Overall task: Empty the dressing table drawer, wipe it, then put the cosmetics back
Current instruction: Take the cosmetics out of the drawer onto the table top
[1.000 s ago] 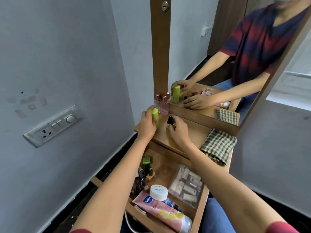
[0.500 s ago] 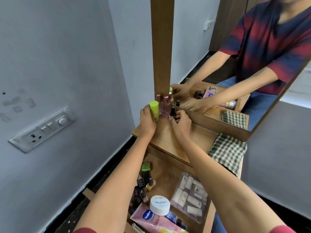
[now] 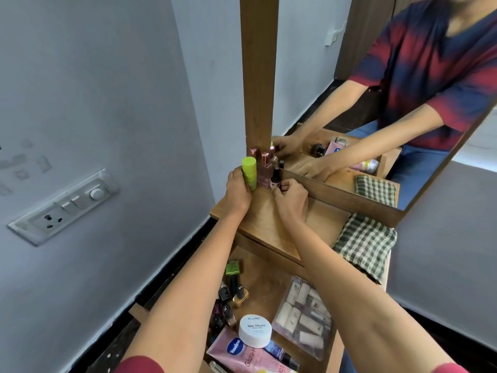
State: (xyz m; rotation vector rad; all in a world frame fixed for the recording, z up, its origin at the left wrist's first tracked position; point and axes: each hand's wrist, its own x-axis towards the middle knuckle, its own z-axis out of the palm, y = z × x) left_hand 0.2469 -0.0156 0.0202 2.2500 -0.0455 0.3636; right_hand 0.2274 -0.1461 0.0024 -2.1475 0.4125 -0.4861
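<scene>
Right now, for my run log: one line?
left hand: grips lime-green tube | right hand: pinches small dark bottle | wooden drawer: unemptied

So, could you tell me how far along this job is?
Done: pink bottles stand on the tabletop. In hand: the left hand grips a green bottle, the right hand pinches a dark nail polish bottle, both beside them. Left: the drawer holds nail polishes, a white Zudio jar, a Vaseline tube and a clear pouch; the checked cloth lies untouched; wiping and refilling remain.

Two hands (image 3: 238, 196) (image 3: 291, 201), one green tube (image 3: 248, 173), one checked cloth (image 3: 365, 246).
</scene>
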